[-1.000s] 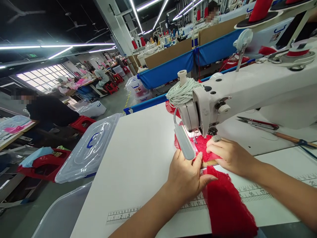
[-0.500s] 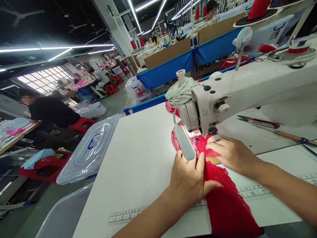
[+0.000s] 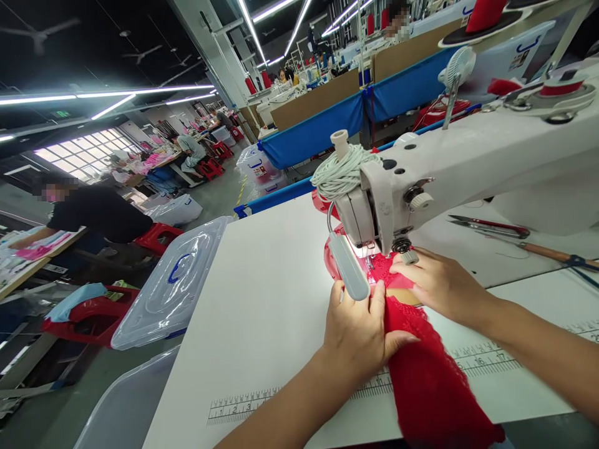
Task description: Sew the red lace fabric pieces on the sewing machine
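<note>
A strip of red lace fabric (image 3: 435,380) runs from under the needle area of the white sewing machine (image 3: 468,162) down over the table's front edge. My left hand (image 3: 355,330) lies on its left side, thumb stretched across the cloth and fingers spread near the presser foot. To the right of the needle, my right hand (image 3: 440,280) grips the fabric's edge between bent fingers; its thumb is mostly hidden. A small grey lamp (image 3: 350,268) hangs before the needle and hides part of the left fingertips. More red material (image 3: 330,259) shows behind it.
Scissors (image 3: 491,226) and a wooden-handled tool (image 3: 545,251) lie right under the machine arm. A printed ruler (image 3: 248,406) runs along the white table (image 3: 253,280). Left of it stands a lidded clear box (image 3: 173,280). A person in black (image 3: 100,206) sits farther left.
The fabric and both hands stay nearly where they were, with only slight shifts. At the left, the person in black has stretched an arm over their table.
</note>
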A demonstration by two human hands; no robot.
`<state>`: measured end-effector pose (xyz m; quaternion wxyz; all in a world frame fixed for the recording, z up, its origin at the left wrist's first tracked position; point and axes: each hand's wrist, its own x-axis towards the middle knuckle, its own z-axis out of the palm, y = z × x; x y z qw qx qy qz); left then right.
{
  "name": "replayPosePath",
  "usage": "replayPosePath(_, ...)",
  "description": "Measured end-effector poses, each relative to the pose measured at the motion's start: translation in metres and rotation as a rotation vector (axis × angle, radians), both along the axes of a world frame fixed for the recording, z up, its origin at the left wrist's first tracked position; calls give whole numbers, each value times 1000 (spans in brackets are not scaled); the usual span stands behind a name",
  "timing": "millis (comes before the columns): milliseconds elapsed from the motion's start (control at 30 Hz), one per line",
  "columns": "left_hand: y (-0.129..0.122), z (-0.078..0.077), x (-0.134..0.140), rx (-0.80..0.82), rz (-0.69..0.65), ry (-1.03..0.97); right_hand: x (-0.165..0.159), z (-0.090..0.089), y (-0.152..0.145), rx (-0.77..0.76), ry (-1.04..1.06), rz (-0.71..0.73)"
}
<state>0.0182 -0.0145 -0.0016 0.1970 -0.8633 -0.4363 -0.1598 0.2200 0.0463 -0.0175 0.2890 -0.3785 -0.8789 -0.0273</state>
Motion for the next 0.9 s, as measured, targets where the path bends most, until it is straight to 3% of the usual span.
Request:
replayPosePath(133, 2, 0, -1, -21, 17, 3, 0, 2, -1, 16, -17, -19)
replayPosePath(267, 5, -3, -3, -78, 28, -25, -3, 8, -7, 123, 3, -94)
replayPosePath(367, 6, -5, -4, -125, 4, -62, -5, 8, -10, 158, -12, 7)
replayPosePath(500, 3, -2, -2, -130, -60, -111, -3, -1, -10, 92, 47, 161)
replayPosePath(667, 0, 1, 3, -82, -86, -145, -1, -7, -9, 98, 49, 157)
replayPosePath(900, 2, -4, 2, -73, -55, -100, -2, 1, -8, 133, 35, 161)
